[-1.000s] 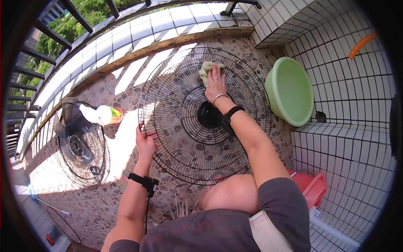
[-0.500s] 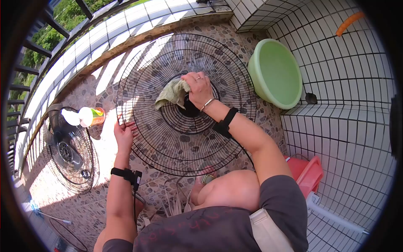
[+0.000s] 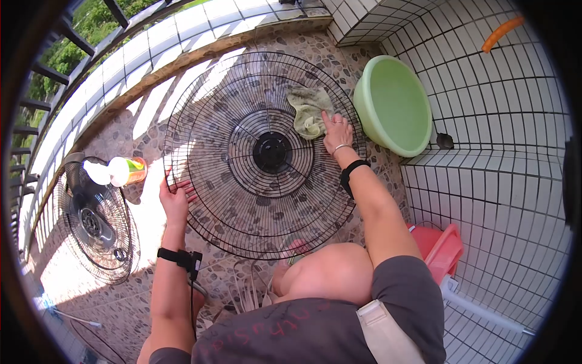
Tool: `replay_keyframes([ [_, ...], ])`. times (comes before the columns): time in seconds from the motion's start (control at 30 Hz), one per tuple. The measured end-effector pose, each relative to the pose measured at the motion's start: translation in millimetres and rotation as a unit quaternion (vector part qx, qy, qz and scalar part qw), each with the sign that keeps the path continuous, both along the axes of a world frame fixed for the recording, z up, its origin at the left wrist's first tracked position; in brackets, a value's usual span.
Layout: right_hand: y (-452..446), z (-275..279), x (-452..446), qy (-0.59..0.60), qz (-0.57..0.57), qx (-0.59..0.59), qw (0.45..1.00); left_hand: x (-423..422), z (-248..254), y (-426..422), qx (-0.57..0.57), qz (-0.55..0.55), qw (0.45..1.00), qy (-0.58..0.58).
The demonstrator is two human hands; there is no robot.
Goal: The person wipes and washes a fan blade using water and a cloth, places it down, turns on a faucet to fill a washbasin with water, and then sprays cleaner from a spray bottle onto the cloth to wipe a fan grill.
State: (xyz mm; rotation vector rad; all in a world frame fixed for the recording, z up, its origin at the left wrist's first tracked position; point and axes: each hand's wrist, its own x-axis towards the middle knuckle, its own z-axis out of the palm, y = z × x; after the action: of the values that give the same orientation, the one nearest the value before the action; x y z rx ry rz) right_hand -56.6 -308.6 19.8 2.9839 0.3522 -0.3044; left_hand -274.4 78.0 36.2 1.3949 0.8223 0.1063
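A large round black wire fan guard [image 3: 267,212] stands before me, its dark hub disc in the middle. My left hand [image 3: 176,203] grips its left rim, fingers around the wires. On the right side of the guard, my right hand [image 3: 337,132] holds the lower right edge of a pale green cloth [image 3: 310,106], index finger stretched along it. The cloth lies partly spread against the wires, bunched at its bottom.
A light green basin [image 3: 400,103] stands at right by the tiled wall. Left of the guard are a white bottle with an orange-green label [image 3: 129,171] and another fan grille [image 3: 91,224]. A red plastic container [image 3: 445,249] sits at lower right; railings run along the left.
My right hand has moved with the cloth from the guard's centre to its right side, uncovering the hub. The cloth is more spread out. My left hand stays at the rim.
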Motion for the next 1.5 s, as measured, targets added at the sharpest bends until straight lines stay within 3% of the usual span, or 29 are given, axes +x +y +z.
replay_keyframes([
  [0.07, 33.0, -13.1, -8.9, -0.036, -0.123, 0.016, 0.992, -1.6, 2.3, -7.9, 0.014, 0.000, 1.000, 0.022],
  [0.13, 77.7, -35.9, -30.8, -0.072, -0.069, 0.169, 0.981, -0.2, 6.8, -9.0, 0.034, -0.017, 0.999, 0.016],
  [0.2, 128.5, -17.2, -63.3, 0.002, 0.145, 0.324, 0.935, -0.6, 5.5, -7.3, 0.035, -0.020, 0.999, 0.023],
  [0.23, 125.8, -14.6, -63.0, 0.006, 0.141, 0.326, 0.935, -2.5, 5.0, -6.9, 0.030, -0.017, 0.999, 0.016],
  [0.3, 111.1, -7.1, -41.6, 0.000, 0.310, 0.220, 0.925, -0.5, 3.2, -1.8, 0.019, -0.007, 1.000, 0.009],
  [0.33, 90.0, -5.4, -26.5, -0.062, 0.267, 0.182, 0.944, 1.5, -0.1, 1.0, 0.019, -0.003, 1.000, 0.001],
  [0.4, 27.3, -17.0, 4.8, -0.072, 0.114, 0.047, 0.990, -1.0, -4.9, 6.6, 0.010, -0.003, 1.000, -0.001],
  [0.5, -7.4, -15.6, 12.1, -0.052, 0.034, -0.076, 0.995, 1.5, -1.2, 0.6, 0.008, 0.002, 1.000, -0.015],
  [0.6, 52.4, -26.3, -46.0, 0.022, -0.060, 0.123, 0.990, -3.2, 1.2, -7.9, 0.027, 0.009, 0.999, -0.026],
  [0.67, 80.7, -27.9, -88.9, 0.043, 0.072, 0.221, 0.972, -1.6, -8.9, -3.1, 0.023, 0.029, 0.999, -0.029],
  [0.73, 75.3, -8.2, -96.9, 0.105, 0.119, 0.220, 0.963, 4.6, 2.7, 1.5, 0.021, 0.013, 1.000, -0.017],
  [0.8, 33.4, -7.9, -64.7, 0.058, 0.278, 0.099, 0.954, 11.7, 6.4, 6.3, 0.022, -0.004, 1.000, -0.007],
  [0.87, -5.6, 5.5, -40.9, 0.052, 0.191, -0.012, 0.980, 11.7, 0.5, 10.2, 0.010, -0.022, 1.000, -0.012],
  [0.9, -5.3, 2.4, -36.7, 0.049, 0.193, -0.011, 0.980, 12.1, -3.0, 10.8, 0.000, -0.020, 1.000, -0.007],
  [0.97, -5.7, -6.9, -36.4, 0.041, -0.003, -0.030, 0.999, 9.0, -1.2, 4.8, 0.016, -0.014, 1.000, -0.005],
  [1.0, 13.3, -22.1, -41.9, 0.036, -0.056, 0.026, 0.997, 7.8, 1.3, 0.2, 0.032, -0.008, 0.999, 0.000],
  [1.07, 65.0, -17.1, -67.5, 0.050, 0.016, 0.140, 0.989, 5.1, -3.4, -0.2, 0.036, -0.008, 0.999, -0.005],
  [1.1, 90.2, -3.8, -76.6, 0.116, 0.096, 0.196, 0.969, 5.5, -4.1, 0.4, 0.035, -0.004, 0.999, -0.007],
  [1.13, 106.7, -12.9, -92.5, 0.019, 0.139, 0.295, 0.945, 5.7, -4.2, 1.7, 0.034, -0.002, 0.999, -0.008],
  [1.2, 89.9, -4.3, -76.5, 0.093, 0.203, 0.290, 0.931, 9.1, -0.4, 6.7, 0.036, -0.016, 0.999, 0.007],
  [1.27, 43.1, -16.9, -41.0, -0.011, 0.255, 0.138, 0.957, 12.7, 3.7, 8.7, 0.018, -0.004, 1.000, 0.018],
  [1.3, 22.1, -12.6, -27.9, -0.027, 0.195, 0.076, 0.978, 12.7, 1.2, 9.3, 0.019, -0.016, 1.000, 0.007],
  [1.37, -22.4, -15.9, 5.0, -0.001, -0.050, 0.041, 0.998, 9.6, -4.1, 10.8, 0.017, -0.013, 1.000, 0.013],
  [1.4, -15.7, 28.8, 12.7, 0.093, -0.333, 0.238, 0.908, 8.4, -6.1, 10.9, 0.011, -0.012, 1.000, 0.020],
  [1.43, -39.8, -3.9, 30.0, -0.042, -0.266, 0.257, 0.928, 6.4, -5.4, 7.1, 0.024, -0.004, 1.000, 0.013],
  [1.5, -14.5, 18.2, 22.2, -0.005, -0.241, 0.282, 0.929, 0.7, -9.8, 2.7, 0.023, 0.010, 1.000, 0.005],
])
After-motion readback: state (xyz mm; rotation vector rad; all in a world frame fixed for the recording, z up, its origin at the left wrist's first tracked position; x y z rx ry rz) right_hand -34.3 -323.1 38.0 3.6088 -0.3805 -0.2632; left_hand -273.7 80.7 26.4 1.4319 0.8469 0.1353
